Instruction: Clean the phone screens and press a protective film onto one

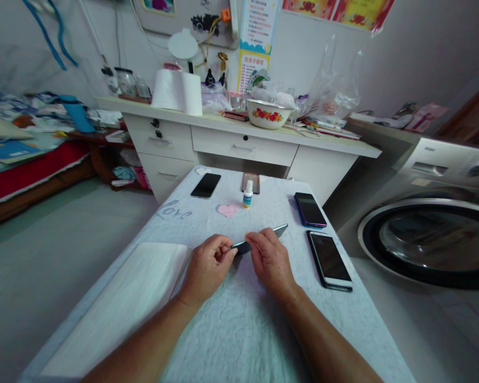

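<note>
Over the middle of the cloth-covered table, a dark phone (243, 248) is held tilted on its edge. My left hand (209, 266) pinches its left end between thumb and fingers. My right hand (269, 260) is closed at the phone's near side, its fingers pressed together; whether they grip the phone or something small is hidden. Beyond the right hand, the phone's far end sticks out. A small white spray bottle (247, 196) with a blue and yellow label stands upright behind the hands.
On the table (231, 340) lie a black phone (206, 185) at back left, a phone case (256, 183) behind the bottle, stacked phones (310, 209) and a white-framed phone (330, 257) at right, and a white folded cloth (123, 303) at left. A washing machine (423, 175) stands right.
</note>
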The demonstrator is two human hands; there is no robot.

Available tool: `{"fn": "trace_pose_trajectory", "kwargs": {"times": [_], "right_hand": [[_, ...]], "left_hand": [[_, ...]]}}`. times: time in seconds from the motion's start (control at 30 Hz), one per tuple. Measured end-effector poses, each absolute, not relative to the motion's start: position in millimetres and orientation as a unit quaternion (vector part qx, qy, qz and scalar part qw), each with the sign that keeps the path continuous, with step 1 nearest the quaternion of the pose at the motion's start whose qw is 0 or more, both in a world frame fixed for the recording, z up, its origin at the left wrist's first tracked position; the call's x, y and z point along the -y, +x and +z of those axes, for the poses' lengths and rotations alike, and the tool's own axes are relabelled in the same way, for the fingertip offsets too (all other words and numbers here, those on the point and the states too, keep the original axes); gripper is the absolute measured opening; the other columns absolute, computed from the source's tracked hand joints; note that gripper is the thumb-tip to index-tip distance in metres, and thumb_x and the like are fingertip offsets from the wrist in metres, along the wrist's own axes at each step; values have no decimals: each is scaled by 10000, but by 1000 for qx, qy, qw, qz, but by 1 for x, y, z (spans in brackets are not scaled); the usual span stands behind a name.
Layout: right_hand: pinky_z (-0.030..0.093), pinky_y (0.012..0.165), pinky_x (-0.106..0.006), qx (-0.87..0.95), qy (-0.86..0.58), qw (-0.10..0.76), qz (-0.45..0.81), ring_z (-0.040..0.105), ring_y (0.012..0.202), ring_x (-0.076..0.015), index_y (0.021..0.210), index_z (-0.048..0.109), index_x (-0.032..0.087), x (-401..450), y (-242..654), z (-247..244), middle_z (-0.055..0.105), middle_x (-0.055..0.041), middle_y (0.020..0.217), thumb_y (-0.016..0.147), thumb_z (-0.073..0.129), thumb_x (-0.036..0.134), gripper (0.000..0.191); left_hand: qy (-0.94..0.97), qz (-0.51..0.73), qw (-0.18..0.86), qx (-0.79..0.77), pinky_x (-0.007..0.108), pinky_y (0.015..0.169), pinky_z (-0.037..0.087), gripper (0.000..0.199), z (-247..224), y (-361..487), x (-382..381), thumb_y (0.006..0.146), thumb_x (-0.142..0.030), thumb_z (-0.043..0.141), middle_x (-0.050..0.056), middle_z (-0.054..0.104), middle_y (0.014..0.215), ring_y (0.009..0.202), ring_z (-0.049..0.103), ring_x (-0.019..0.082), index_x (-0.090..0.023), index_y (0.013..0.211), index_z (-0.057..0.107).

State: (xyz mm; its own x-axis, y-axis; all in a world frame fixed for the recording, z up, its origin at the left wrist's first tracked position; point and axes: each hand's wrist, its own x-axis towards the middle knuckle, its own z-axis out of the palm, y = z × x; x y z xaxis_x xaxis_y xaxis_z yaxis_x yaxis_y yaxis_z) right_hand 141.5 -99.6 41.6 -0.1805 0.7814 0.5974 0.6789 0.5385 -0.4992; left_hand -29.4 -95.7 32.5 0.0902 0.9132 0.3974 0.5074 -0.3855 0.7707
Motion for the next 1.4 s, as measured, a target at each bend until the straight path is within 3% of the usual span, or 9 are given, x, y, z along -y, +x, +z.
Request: {"fn": "trace_pose_trajectory", "kwargs": {"times": [1.4], "right_hand": [[488, 718, -250, 771, -478, 418, 49, 582, 778, -153, 1094, 652, 181, 101, 141, 43, 572, -48, 883, 941, 472, 131, 241]], "left_hand": [[698, 448, 231, -508, 225, 586, 432, 61, 33, -29, 97, 821, -235, 598, -26, 587, 689, 600, 541, 103, -179, 803, 614]]}}
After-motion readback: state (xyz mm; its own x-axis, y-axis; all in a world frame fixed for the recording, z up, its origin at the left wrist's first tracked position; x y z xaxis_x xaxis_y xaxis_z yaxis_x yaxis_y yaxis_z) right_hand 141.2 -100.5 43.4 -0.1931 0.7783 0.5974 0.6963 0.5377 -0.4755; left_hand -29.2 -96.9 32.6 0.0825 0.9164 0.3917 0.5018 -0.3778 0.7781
